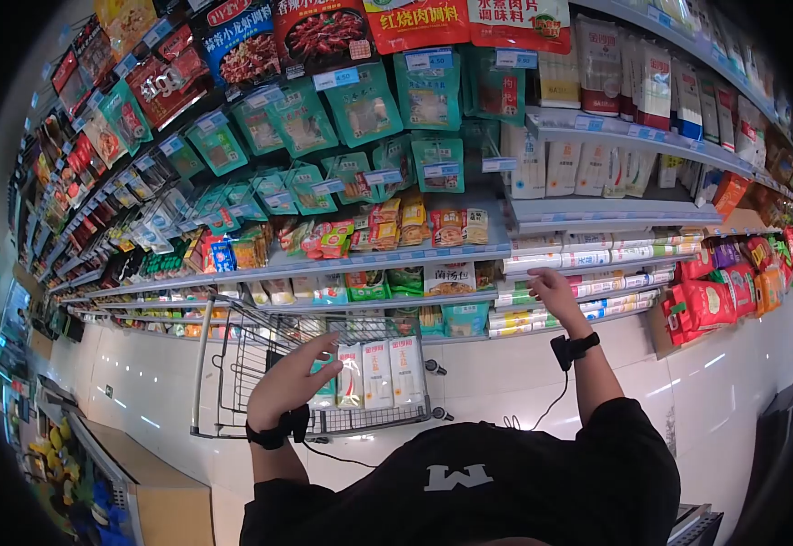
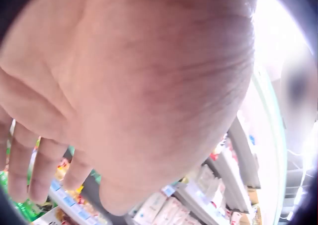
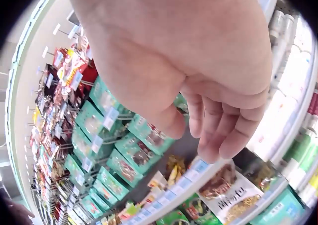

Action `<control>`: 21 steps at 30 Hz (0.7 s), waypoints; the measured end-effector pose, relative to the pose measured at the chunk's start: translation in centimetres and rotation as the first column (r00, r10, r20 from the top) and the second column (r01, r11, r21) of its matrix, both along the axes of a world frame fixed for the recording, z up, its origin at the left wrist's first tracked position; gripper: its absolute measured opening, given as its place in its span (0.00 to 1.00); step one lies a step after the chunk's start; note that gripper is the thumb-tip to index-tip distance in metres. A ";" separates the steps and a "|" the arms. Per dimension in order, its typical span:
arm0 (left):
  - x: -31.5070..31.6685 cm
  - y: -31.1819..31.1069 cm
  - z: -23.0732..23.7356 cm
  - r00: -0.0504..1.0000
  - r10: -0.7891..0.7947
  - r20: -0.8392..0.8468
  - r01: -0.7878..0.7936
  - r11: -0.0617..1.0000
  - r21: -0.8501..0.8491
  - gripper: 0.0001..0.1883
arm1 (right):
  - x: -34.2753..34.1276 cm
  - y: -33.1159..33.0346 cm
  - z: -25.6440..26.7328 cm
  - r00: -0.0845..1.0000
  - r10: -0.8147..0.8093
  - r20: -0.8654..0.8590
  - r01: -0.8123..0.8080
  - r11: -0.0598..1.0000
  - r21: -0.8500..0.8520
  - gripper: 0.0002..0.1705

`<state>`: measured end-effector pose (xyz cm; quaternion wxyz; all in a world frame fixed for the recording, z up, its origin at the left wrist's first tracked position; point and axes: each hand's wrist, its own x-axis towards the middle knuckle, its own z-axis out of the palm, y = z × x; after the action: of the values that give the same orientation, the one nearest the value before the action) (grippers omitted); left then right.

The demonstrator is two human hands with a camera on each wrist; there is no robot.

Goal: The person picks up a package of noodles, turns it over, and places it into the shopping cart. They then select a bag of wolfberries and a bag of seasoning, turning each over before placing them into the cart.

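Observation:
My left hand (image 1: 294,375) is over the shopping cart (image 1: 223,364), its fingers extended and holding nothing. In the left wrist view its palm (image 2: 149,86) fills most of the picture. Upright in the cart are white packets (image 1: 376,373) with red and orange print, and a teal packet (image 1: 323,393) partly behind the hand. My right hand (image 1: 555,297) reaches out in front of the lower shelves, near stacked white cylindrical packs (image 1: 551,261). Its fingers (image 3: 211,145) are loosely bent with nothing in them, and overlap a mushroom soup packet (image 3: 231,190) in the right wrist view.
Teal pouches (image 1: 364,114) hang on hooks above the shelf edge (image 1: 387,259). White packs (image 1: 565,168) stand on the right-hand shelves. Red bags (image 1: 706,305) fill a display at the far right. A wooden-sided stand (image 1: 173,510) is at the lower left.

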<state>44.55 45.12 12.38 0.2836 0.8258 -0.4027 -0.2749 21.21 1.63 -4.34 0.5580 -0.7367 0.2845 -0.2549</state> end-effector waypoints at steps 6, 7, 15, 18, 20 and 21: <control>1.9 -0.3 6.3 0.956 -0.268 0.120 0.294 0.894 -0.340 0.19 | 2.0 1.8 10.4 0.989 0.039 0.146 -0.020 0.992 -0.125 0.15; 2.4 -1.1 6.5 0.968 -0.222 0.118 0.251 0.865 -0.435 0.16 | 2.6 1.7 11.4 0.989 0.033 0.142 -0.015 0.992 -0.124 0.15; 8.2 -11.0 7.0 0.968 -0.235 -0.085 0.092 0.651 -0.754 0.16 | 8.9 0.3 19.5 0.958 0.164 0.235 -0.127 0.978 -0.164 0.22; 10.5 -15.9 6.3 0.973 -0.212 -0.088 0.071 0.644 -0.762 0.17 | 11.2 -0.7 20.6 0.934 0.134 0.331 -0.100 0.988 -0.119 0.23; 12.3 -19.9 4.6 0.975 -0.210 -0.075 0.076 0.630 -0.773 0.17 | 12.7 -1.5 19.7 0.937 0.116 0.330 -0.072 0.987 -0.143 0.24; 13.5 -22.2 3.2 0.980 -0.187 -0.069 0.060 0.610 -0.790 0.17 | 13.6 -2.0 19.2 0.939 0.098 0.331 -0.041 0.984 -0.175 0.24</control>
<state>58.08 22.96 15.58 0.6241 0.5670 -0.5164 -0.1495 34.80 -0.41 14.87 0.5440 -0.7355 0.1361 -0.3802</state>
